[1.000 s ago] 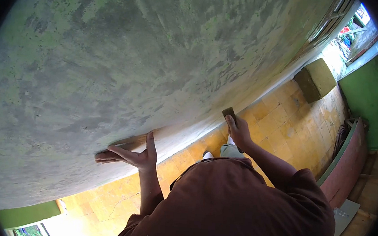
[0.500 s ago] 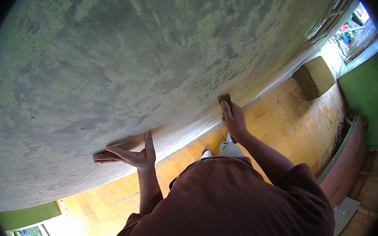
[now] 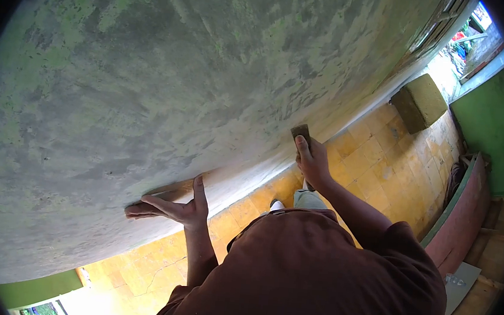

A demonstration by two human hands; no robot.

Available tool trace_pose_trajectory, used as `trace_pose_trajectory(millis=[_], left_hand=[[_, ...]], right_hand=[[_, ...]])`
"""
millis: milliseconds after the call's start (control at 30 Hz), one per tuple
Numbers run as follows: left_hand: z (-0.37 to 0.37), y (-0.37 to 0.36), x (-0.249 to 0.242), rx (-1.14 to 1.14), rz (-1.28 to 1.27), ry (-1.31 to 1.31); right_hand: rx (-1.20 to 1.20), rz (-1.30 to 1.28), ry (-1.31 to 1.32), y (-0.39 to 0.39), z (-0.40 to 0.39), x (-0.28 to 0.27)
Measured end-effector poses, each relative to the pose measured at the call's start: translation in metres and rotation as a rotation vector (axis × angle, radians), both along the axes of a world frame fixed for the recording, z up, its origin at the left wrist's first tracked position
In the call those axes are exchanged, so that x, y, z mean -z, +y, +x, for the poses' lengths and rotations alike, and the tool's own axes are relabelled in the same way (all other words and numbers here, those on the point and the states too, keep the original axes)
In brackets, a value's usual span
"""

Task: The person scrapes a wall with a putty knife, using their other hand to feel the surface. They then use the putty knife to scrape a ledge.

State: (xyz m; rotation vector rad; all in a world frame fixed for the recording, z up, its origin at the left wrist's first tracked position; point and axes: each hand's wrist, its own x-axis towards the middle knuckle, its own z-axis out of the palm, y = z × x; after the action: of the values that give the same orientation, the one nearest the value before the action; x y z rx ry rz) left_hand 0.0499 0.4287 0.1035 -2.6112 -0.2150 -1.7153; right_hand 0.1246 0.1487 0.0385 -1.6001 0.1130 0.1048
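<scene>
A large wall [image 3: 151, 76] with patchy grey and green plaster fills the left and upper view. My left hand [image 3: 170, 206] rests against its lower part, fingers stretched out to the left and thumb spread upward, holding nothing. To the right, my right hand [image 3: 313, 161] grips a small dark brown block [image 3: 301, 133], thumb on its near face. The block is at the wall's surface; whether it touches cannot be made out.
A brown box-like block [image 3: 419, 104] stands on the yellow tiled floor [image 3: 377, 162] by the bright doorway. At the right are a curved pink panel with a green edge [image 3: 459, 217], a green wall [image 3: 494, 125] and a light board [image 3: 461, 290].
</scene>
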Motion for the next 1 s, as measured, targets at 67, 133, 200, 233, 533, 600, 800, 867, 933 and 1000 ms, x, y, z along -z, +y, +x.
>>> trace_pose_trajectory(millis=[67,133,200,233,533,600,800,867,933,1000], left_hand=[[-0.001,0.000,-0.001,0.005,0.002,0.005],[-0.001,0.000,-0.001,-0.002,0.006,0.015],[-0.001,0.000,-0.002,-0.001,0.000,0.010],[-0.001,-0.001,-0.002,0.004,-0.007,0.009],[-0.001,-0.001,-0.003,-0.018,0.007,0.021],[0.000,0.000,-0.002,-0.016,0.007,0.013],[-0.001,-0.001,0.000,-0.002,-0.007,0.000],[0.000,0.000,-0.001,0.003,-0.006,-0.004],[0.000,0.000,-0.001,0.009,-0.001,0.000],[0.000,0.001,0.000,0.005,-0.007,-0.002]], right_hand=[[0.004,0.001,0.022,-0.011,-0.009,0.008],[-0.024,-0.208,0.040,-0.016,-0.017,0.019],[-0.052,-0.223,0.019,-0.012,-0.008,0.023],[-0.075,-0.240,0.001,-0.009,-0.004,0.020],[-0.112,-0.155,0.133,-0.018,-0.016,0.023],[-0.122,-0.177,0.068,-0.014,0.000,0.013],[-0.086,0.000,0.089,-0.012,-0.002,-0.002],[-0.072,-0.049,0.055,-0.018,-0.009,0.010],[-0.118,-0.129,0.144,-0.023,-0.013,0.015],[-0.112,-0.107,0.088,-0.014,0.005,0.011]])
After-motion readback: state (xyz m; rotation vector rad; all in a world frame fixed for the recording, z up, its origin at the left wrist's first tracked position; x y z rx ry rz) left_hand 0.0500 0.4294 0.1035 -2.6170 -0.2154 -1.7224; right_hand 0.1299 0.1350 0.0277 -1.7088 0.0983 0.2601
